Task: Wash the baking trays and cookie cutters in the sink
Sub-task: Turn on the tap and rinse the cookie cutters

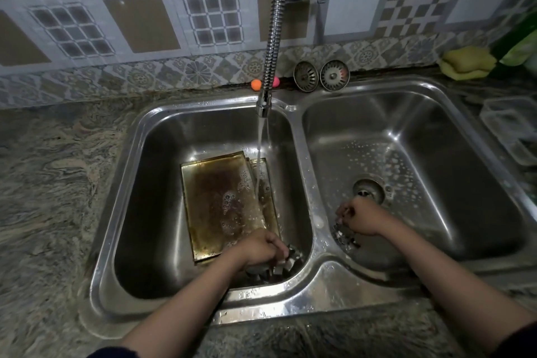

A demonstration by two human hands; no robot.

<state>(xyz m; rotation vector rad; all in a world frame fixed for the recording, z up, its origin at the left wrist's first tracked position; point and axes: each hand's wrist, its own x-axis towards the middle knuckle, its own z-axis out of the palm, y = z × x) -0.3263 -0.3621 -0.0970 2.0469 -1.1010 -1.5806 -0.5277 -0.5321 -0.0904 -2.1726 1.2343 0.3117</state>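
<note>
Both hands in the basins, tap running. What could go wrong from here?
1. The right basin's drain looks open with both strainers on the ledge; small cookie cutters under the right hand might slip toward it.
2. Water hits the stacked baking trays and may splash.
3. The left hand grips cutters whose thin metal edges might nick wet fingers.

Both hands (261, 244) (361, 219) apparently curled, lowered.
</note>
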